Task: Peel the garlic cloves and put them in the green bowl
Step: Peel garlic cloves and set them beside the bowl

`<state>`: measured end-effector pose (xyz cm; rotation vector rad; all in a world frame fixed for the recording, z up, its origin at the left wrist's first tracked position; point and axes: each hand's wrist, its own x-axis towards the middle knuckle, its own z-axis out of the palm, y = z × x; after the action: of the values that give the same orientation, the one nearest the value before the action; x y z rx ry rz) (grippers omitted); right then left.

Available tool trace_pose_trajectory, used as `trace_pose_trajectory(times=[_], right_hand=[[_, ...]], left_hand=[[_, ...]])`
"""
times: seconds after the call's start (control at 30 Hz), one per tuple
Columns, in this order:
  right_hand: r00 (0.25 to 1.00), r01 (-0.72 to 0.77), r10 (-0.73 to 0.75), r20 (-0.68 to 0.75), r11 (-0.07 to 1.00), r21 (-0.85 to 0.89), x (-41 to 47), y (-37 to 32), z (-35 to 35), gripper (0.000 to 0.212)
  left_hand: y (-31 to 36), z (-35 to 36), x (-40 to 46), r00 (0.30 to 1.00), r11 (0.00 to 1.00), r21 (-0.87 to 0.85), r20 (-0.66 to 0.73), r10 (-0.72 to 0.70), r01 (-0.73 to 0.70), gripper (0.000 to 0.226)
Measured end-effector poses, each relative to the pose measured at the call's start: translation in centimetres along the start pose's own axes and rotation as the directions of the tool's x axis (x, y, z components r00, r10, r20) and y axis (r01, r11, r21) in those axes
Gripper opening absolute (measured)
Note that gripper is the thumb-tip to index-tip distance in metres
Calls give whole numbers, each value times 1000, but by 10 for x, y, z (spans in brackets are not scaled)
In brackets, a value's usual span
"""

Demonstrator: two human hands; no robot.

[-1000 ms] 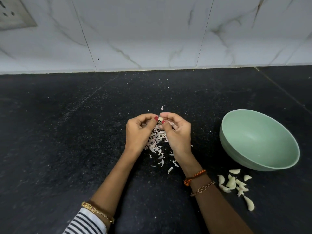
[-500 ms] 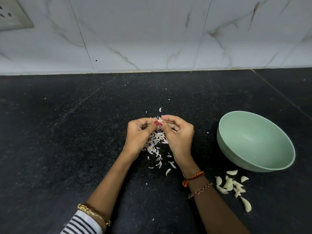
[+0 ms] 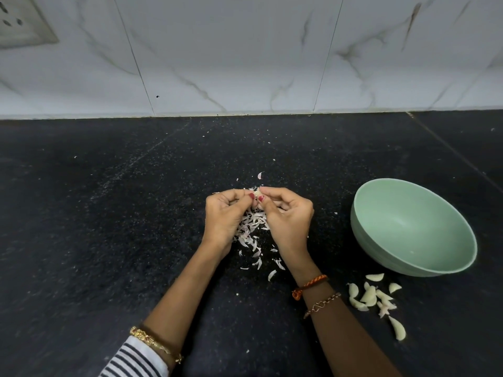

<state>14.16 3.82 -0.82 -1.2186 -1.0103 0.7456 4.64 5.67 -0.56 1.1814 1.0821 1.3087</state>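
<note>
My left hand [image 3: 227,217] and my right hand [image 3: 288,217] meet fingertip to fingertip at the counter's middle, both pinching one small pale garlic clove [image 3: 256,191], mostly hidden by the fingers. Beneath them lies a heap of thin white garlic skins [image 3: 251,227]. The green bowl [image 3: 373,227] stands to the right, tilted toward me, with nothing visible inside. Several pale garlic cloves [image 3: 368,295] lie on the counter just in front of the bowl.
The black speckled counter [image 3: 109,227] runs back to a white marble-tiled wall [image 3: 245,63]. A switch plate [image 3: 21,23] sits on the wall at the top left. Stray skin flakes dot the counter around the heap.
Both hands stay together at the clove, with only small finger movements. The view has shifted slightly.
</note>
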Motion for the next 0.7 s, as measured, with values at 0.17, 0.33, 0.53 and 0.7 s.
trace_pose_trajectory(times=[0.17, 0.33, 0.53, 0.7], right_hand=[[937, -349, 319, 142, 833, 428, 4, -11, -5, 21], [872, -452, 461, 165, 627, 634, 6, -10, -4, 20], [941, -336, 313, 128, 907, 254, 5, -7, -9, 24], [975, -219, 211, 66, 963, 154, 4, -8, -6, 20]], left_hand=[[0, -3, 2, 1000, 1000, -13, 1, 3, -3, 18], [1, 1, -5, 985, 984, 69, 77, 156, -162, 18], [-8, -8, 2, 971, 925, 295, 49, 234, -237, 16], [-11, -10, 5, 967, 874, 417, 58, 247, -248, 17]])
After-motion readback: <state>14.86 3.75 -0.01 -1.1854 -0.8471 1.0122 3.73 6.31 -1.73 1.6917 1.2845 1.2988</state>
